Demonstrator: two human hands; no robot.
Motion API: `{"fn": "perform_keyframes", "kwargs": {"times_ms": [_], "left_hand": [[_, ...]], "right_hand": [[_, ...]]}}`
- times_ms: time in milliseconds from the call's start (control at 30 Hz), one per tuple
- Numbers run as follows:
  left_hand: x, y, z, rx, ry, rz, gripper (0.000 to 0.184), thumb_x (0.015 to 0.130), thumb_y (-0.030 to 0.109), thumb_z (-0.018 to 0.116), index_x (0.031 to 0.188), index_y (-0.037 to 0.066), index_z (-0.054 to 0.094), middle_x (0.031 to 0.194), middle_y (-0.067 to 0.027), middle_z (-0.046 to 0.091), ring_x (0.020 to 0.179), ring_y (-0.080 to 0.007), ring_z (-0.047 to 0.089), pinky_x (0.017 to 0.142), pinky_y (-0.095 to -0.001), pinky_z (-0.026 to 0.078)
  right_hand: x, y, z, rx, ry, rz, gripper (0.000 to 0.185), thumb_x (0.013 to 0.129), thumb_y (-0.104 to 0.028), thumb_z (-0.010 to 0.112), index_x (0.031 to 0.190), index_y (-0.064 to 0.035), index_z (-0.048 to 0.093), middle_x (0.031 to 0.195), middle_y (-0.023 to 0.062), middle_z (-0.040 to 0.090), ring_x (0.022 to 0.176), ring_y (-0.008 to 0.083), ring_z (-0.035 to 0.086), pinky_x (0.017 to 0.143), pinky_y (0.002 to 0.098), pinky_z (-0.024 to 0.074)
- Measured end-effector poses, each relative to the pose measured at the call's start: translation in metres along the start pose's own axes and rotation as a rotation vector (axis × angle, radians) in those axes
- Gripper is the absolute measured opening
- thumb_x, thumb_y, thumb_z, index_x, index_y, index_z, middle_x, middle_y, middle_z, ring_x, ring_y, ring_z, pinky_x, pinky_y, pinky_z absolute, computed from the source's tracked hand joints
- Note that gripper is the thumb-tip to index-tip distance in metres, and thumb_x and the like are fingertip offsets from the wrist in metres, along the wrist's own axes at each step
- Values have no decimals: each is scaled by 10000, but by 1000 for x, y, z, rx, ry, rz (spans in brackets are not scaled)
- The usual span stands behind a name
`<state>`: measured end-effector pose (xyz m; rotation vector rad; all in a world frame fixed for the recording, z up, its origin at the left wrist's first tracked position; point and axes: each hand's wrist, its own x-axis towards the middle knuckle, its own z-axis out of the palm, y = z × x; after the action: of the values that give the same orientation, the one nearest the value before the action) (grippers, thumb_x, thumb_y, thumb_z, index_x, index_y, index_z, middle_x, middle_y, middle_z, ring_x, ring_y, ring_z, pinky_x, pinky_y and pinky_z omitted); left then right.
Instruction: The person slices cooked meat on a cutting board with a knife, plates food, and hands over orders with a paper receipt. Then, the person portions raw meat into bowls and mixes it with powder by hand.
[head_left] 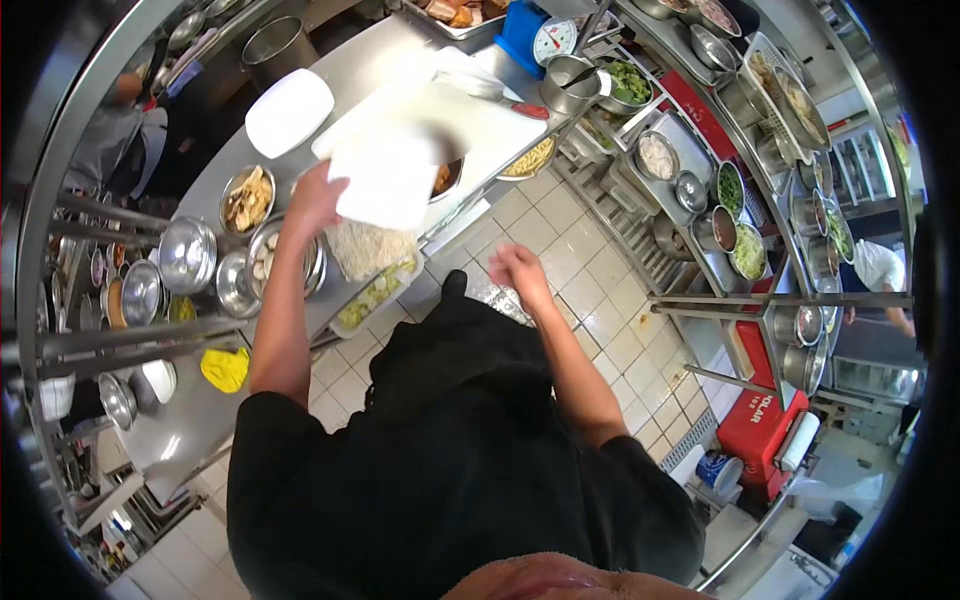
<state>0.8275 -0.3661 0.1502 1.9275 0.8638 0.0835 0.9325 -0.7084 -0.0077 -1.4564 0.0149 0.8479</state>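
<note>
My left hand (314,203) grips the near left edge of a white square plate (385,182), its fingers partly hidden by the plate. The plate is held tilted over the counter and covers part of a metal bowl with orange-brown food (443,180). Behind it lies a white cutting board (490,125), with a dark blurred patch at the plate's far corner. My right hand (519,270) hangs in the air above the tiled floor, fingers loosely apart and holding nothing. Just below the plate are pale noodles (368,250) and a tray of cut greens (378,295).
Another white plate (290,112) lies at the counter's far side. Metal bowls (187,254) crowd the left. A blue scale (540,38) and a metal pot (572,84) stand at the far end. Shelves with food bowls (715,229) line the right, above a red box (755,435).
</note>
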Motion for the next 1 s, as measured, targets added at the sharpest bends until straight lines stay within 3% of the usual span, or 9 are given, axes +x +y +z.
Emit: {"fn": "perform_keyframes", "kwargs": {"times_ms": [133, 267, 300, 467, 633, 833, 900, 933, 1000], "left_hand": [[110, -17, 7, -391, 70, -13, 199, 899, 135, 548, 1018, -21, 575, 705, -89, 610, 450, -137, 527, 407, -280, 473], [187, -31, 35, -533, 161, -85, 163, 898, 132, 559, 982, -8, 562, 691, -89, 602, 447, -153, 542, 413, -289, 486], [202, -36, 42, -534, 157, -111, 163, 897, 131, 560, 981, -8, 560, 690, -90, 601, 451, -156, 549, 416, -295, 493], [248, -48, 89, -527, 175, -260, 177, 899, 134, 561, 988, -19, 566, 690, -97, 597, 468, -168, 572, 438, -321, 532], [273, -42, 135, -624, 200, -292, 261, 908, 216, 585, 974, -37, 588, 707, -116, 609, 492, -184, 597, 453, -333, 552], [238, -23, 130, -235, 357, -355, 491, 872, 421, 623, 1021, -44, 576, 687, -130, 636, 523, -204, 623, 454, -319, 539], [205, -23, 142, -210, 473, -315, 515, 856, 387, 645, 1140, -33, 556, 691, -160, 648, 577, -238, 639, 562, -363, 531], [192, -49, 159, -115, 557, -152, 415, 875, 293, 649, 1154, 6, 537, 803, -107, 649, 524, -171, 600, 478, -314, 496], [119, -26, 178, -181, 637, -59, 263, 869, 189, 645, 1059, 16, 590, 862, -92, 659, 535, -153, 559, 556, -308, 481]], "right_hand": [[86, -60, 76, 290, -198, 211, 580, 911, -428, 600, 1228, 32, 440, 995, 158, 598, 768, 241, 654, 699, 340, 570], [147, -63, 96, 131, -241, 279, 432, 906, -149, 548, 1230, 104, 412, 1028, 213, 595, 734, 287, 660, 642, 382, 605], [149, -68, 95, 60, -119, 234, 432, 845, -40, 525, 1216, 149, 407, 1028, 224, 590, 667, 293, 657, 560, 370, 609], [167, -117, 46, -391, 36, -116, 325, 828, -43, 523, 1106, 123, 501, 813, 227, 631, 562, 310, 674, 451, 354, 570], [196, -168, 23, -932, 132, -464, 466, 817, -64, 541, 1261, 67, 486, 889, 311, 637, 800, 406, 662, 699, 465, 535], [235, -201, 20, -1197, 69, -841, 514, 817, -44, 538, 1318, 39, 464, 884, 283, 643, 793, 415, 645, 712, 489, 509], [242, -210, 23, -1347, 114, -700, 492, 843, -59, 540, 1332, -57, 494, 879, 259, 651, 786, 402, 648, 710, 480, 508], [262, -198, 15, -1225, 122, -825, 483, 860, -74, 537, 1340, -101, 499, 911, 242, 660, 800, 403, 650, 730, 469, 509], [272, -204, 13, -1025, 40, -835, 497, 869, -47, 519, 1362, -70, 471, 1095, 262, 624, 957, 398, 631, 803, 446, 502]]}}
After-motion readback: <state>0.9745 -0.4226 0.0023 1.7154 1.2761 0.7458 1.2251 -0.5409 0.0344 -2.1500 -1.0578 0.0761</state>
